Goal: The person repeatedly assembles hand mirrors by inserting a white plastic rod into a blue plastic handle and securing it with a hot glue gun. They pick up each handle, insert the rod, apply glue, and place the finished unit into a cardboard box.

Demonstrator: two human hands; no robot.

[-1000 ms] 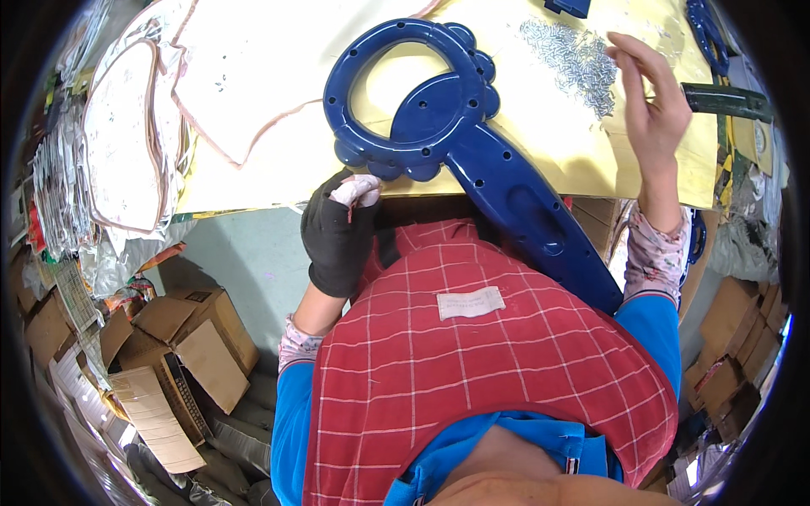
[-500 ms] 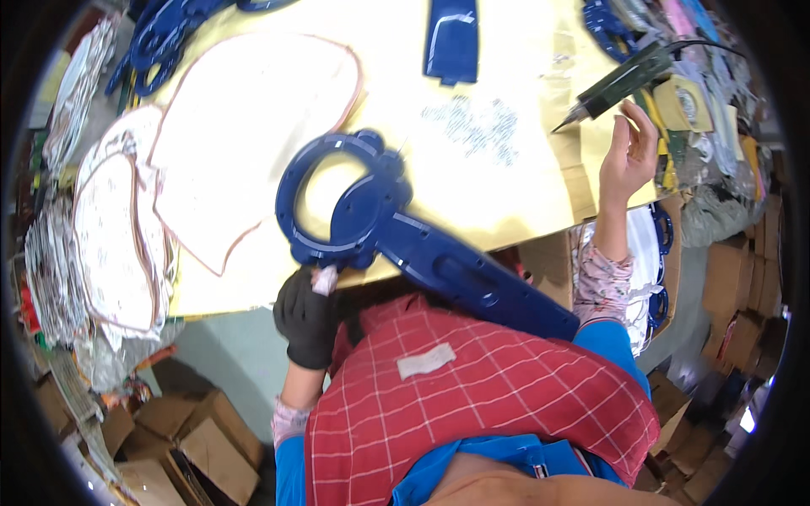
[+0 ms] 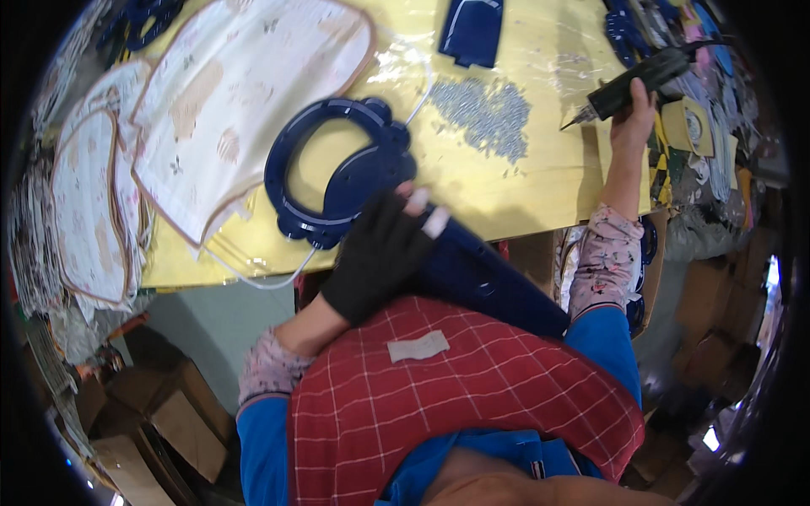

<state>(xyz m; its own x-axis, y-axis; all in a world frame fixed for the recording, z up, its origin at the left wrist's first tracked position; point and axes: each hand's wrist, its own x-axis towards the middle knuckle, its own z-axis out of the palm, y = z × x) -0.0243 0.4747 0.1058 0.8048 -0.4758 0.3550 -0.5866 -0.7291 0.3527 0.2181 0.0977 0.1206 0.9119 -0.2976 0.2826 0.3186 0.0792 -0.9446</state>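
A dark blue plastic frame [image 3: 359, 173], with an open ring at one end and a long flat handle, lies tilted from the table's front edge toward my lap. My left hand [image 3: 384, 244], in a black glove with white wraps on the fingers, is closed over the frame where ring and handle meet, hiding that part. On the right, my bare right hand [image 3: 634, 118] grips a dark green electric screwdriver [image 3: 637, 84]; its bit points left, just above the table. Between them lies a spread pile of small grey screws [image 3: 485, 114]. A white cord [image 3: 261, 282] curves from beneath the ring.
Printed white fabric pieces with brown edging [image 3: 228, 110] cover the table's left side. A blue rectangular plastic part [image 3: 472, 32] sits at the back. A tape roll [image 3: 688, 126] and bagged items crowd the right edge. Cardboard boxes [image 3: 190, 422] stand on the floor at left.
My left hand has moved from the ring's lower edge up and right onto the frame's neck. My right hand has risen from below the screwdriver and closed on it.
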